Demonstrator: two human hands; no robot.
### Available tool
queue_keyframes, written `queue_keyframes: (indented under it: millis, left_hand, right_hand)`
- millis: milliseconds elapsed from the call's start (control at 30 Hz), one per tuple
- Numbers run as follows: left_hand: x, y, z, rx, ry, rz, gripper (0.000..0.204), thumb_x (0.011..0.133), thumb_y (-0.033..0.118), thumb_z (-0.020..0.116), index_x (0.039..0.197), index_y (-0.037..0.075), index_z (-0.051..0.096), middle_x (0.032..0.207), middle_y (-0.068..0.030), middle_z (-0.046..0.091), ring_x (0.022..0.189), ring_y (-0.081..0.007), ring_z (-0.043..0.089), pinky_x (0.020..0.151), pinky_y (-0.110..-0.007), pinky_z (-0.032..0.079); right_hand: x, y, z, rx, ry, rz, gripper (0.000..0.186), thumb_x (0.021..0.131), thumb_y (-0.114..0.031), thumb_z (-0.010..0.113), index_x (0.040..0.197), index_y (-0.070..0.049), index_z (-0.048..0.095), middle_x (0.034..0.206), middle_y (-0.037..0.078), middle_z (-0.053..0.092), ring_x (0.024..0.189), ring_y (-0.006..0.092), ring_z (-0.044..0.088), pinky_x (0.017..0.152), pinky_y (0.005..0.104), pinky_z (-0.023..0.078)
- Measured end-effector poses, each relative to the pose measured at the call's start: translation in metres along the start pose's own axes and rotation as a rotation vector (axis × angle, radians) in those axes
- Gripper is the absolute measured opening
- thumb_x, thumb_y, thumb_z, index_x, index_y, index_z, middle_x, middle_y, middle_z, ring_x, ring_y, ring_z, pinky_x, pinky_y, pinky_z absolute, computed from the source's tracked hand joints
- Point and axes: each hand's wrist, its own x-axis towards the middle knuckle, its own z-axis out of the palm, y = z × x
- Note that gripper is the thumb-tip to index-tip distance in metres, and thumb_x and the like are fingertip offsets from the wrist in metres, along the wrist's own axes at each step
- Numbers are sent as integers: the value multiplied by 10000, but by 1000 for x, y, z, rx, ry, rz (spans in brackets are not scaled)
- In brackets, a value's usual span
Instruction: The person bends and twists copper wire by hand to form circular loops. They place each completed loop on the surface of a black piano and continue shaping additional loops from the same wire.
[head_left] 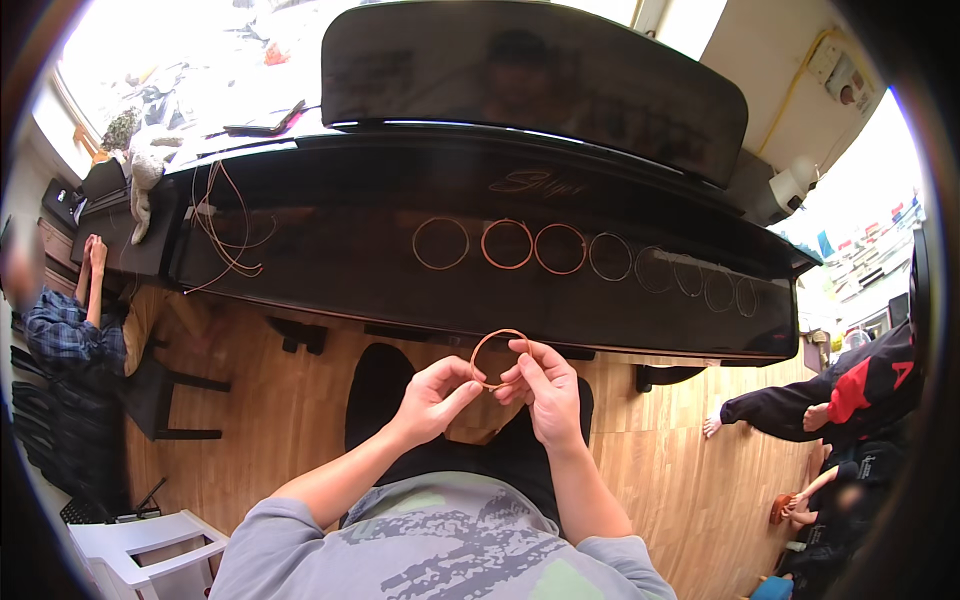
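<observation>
My left hand (440, 398) and my right hand (542, 392) both pinch a coiled copper-coloured wire ring (501, 333) over my lap, just below the front edge of the black piano lid (600, 312). The left fingers grip the coil's lower left and the right fingers its right side. On the lid lies a row of several separate coils, copper (533, 243) toward the left and thinner silver ones (628, 255) toward the right. Loose tangled wires (240, 270) lie at the lid's left end.
A seated person in plaid (65, 325) is at the left beside a chair (180, 420). At the right are people in dark clothes (760, 410), one holding a small reddish-brown object (782, 508). A white chair (150, 550) stands at lower left; a soft grey toy (145, 190) rests at upper left.
</observation>
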Motion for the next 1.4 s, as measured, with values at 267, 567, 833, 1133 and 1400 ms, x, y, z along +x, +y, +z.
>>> queue_keyframes:
  millis: [267, 567, 833, 1133, 1400]
  left_hand:
    - [7, 15, 4, 387, 130, 170, 92, 843, 54, 699, 920, 4, 701, 840, -69, 666, 736, -103, 624, 678, -246, 502]
    - [17, 23, 12, -202, 89, -154, 143, 926, 88, 615, 1042, 4, 613, 875, -102, 693, 762, -143, 676, 680, -257, 549]
    - [18, 32, 4, -333, 64, -335, 161, 935, 114, 603, 1078, 38, 599, 904, -106, 701, 773, -148, 699, 635, -204, 523]
    - [22, 37, 1, -152, 53, -369, 115, 942, 147, 594, 1012, 56, 584, 874, -76, 711, 698, -82, 680, 532, -155, 440]
    - [22, 33, -5, -44, -12, -383, 132, 944, 174, 601, 1011, 64, 570, 874, -87, 714, 660, -79, 665, 536, -165, 454]
  right_hand:
    - [-3, -17, -8, 46, 3, -18, 234, 980, -123, 519, 1158, 11, 592, 798, 85, 670, 659, 164, 678, 583, 249, 546]
    - [-3, -13, 9, -317, 71, -335, 252, 973, -85, 541, 1203, 0, 601, 899, 57, 656, 762, 116, 650, 692, 230, 522]
    - [-5, -6, 10, -705, 102, -490, 269, 948, -33, 551, 1212, -15, 599, 916, 108, 672, 784, 154, 673, 690, 258, 541]
    - [-4, -8, 15, -770, 95, -360, 343, 930, -18, 556, 1272, -40, 549, 808, 60, 623, 732, 125, 646, 666, 253, 520]
    - [-5, -5, 14, -558, 44, -246, 384, 916, 9, 553, 1294, -56, 528, 790, 37, 601, 707, 96, 607, 650, 242, 502]
